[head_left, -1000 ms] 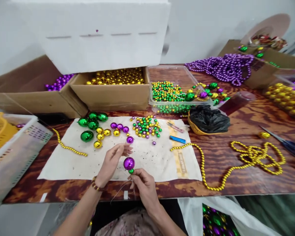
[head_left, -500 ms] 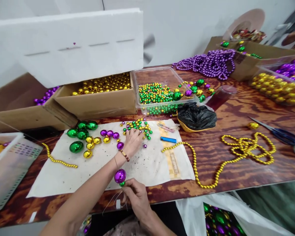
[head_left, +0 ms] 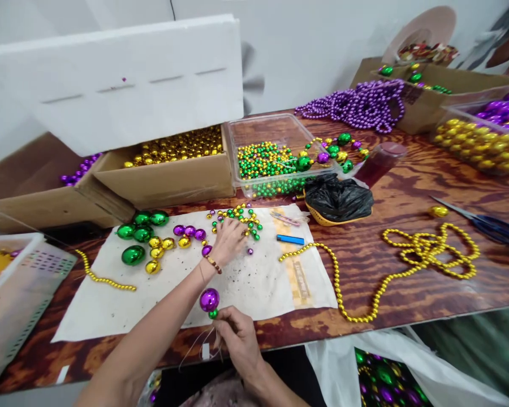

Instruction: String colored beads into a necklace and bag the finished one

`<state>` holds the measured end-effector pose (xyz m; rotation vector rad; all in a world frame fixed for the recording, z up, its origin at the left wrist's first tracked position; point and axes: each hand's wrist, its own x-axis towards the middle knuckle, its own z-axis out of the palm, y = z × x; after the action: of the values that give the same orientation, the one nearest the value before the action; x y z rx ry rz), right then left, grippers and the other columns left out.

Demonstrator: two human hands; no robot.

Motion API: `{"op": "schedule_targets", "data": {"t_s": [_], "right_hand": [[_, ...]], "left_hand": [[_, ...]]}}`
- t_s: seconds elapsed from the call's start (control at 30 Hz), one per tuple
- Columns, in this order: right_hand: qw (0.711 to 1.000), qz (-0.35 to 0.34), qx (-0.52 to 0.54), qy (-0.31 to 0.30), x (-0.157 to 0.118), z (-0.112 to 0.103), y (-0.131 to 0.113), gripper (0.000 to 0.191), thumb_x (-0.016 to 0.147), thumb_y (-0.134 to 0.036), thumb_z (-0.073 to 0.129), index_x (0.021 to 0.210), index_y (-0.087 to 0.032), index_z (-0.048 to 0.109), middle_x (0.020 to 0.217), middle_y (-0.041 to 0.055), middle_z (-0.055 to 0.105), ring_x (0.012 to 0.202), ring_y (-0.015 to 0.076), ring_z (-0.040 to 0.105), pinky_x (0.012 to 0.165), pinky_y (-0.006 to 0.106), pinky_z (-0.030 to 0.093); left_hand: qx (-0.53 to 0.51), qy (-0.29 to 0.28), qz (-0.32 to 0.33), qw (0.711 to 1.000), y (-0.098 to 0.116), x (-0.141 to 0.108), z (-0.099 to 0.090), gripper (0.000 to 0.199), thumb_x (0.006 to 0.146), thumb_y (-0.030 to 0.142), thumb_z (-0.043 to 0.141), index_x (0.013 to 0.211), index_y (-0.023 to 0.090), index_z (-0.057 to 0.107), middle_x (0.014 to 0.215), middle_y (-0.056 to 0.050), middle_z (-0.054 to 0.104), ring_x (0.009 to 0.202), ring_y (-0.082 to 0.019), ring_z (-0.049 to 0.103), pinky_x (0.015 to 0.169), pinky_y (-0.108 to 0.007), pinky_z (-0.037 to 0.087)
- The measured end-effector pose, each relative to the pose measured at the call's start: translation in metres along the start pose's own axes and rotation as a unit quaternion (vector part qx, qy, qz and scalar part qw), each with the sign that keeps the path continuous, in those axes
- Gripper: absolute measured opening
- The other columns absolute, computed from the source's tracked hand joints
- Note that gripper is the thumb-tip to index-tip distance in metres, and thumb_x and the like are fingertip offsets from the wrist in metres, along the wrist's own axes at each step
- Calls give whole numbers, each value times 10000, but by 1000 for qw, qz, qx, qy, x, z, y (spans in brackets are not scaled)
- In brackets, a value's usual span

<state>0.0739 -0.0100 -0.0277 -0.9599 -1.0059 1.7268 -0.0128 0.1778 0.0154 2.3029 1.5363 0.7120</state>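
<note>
My right hand [head_left: 238,338] pinches string [head_left: 194,343], best hold for this likely slick, light purple ball [head_left: 209,299]; left hand [head_left: 228,240] over beads [head_left: 240,211], grip unclear.

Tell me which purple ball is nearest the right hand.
The large purple ball, just above the small green bead beside the right hand. It looks bigger than the other purple balls farther up the cloth.

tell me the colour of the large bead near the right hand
The large bead is shiny purple, clear in the head view.
</note>
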Motion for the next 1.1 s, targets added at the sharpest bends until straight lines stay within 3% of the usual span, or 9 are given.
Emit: {"op": "schedule_targets", "data": {"t_s": [0.07,0.13,0.2,0.3,0.47,0.63,0.93,1.1], "right_hand": [[1000,-2,2,3,0,-1,1,259,880,-425,617,786,-186,587,518,-56,553,412,86,511,450,183,406],[1000,-8,0,4,0,-1,2,268,883,-431,621,787,-184,584,533,-50,557,429,92,527,455,185,412],[1000,-11,-6,0,0,-1,3,278,885,-436,625,782,-181,586,541,-46,553,442,97,538,459,188,416],[1000,-16,-21,-14,-1,-2,4,283,903,-436,615,793,-176,604,581,-28,580,467,102,548,482,198,436],[998,-31,-55,-27,-2,1,0,259,919,-413,603,816,-177,630,675,4,635,519,118,584,511,214,477],[995,-38,-91,-33,0,6,-10,244,916,-391,603,806,-176,639,657,5,634,498,117,573,488,214,469],[989,-16,-134,-59,-1,5,-16,202,914,-338,599,802,-178,651,645,1,627,509,116,576,493,204,445],[991,5,-126,-54,-2,6,-16,214,909,-366,611,821,-176,656,640,7,637,501,119,581,483,203,446]], "left_hand": [[-218,46,-84,971,-1,-12,-14,116,843,242,649,945,187,662,961,-67,667,962,-244,593,861,-389,435],[-442,71,-170,878,-2,-30,-32,192,816,308,697,960,187,658,913,-42,668,833,-189,634,768,-321,469],[-593,83,-224,769,-2,-53,-51,237,796,336,745,965,189,666,899,-33,673,791,-162,653,745,-290,487],[-686,103,-263,670,-2,-86,-73,228,790,310,779,954,177,694,901,-43,689,799,-150,667,786,-290,517],[-739,150,-293,588,-7,-117,-87,228,814,298,769,988,158,722,845,-39,691,759,-132,664,775,-276,547],[-782,156,-275,538,-14,-132,-93,237,835,239,753,1048,149,704,840,-27,688,761,-131,679,789,-280,575],[-789,172,-274,521,-25,-141,-94,130,899,212,680,985,115,685,793,-30,682,724,-138,691,790,-316,605],[-783,167,-272,534,-28,-142,-93,136,904,228,677,965,106,683,775,-32,678,699,-135,690,787,-328,613]]}}
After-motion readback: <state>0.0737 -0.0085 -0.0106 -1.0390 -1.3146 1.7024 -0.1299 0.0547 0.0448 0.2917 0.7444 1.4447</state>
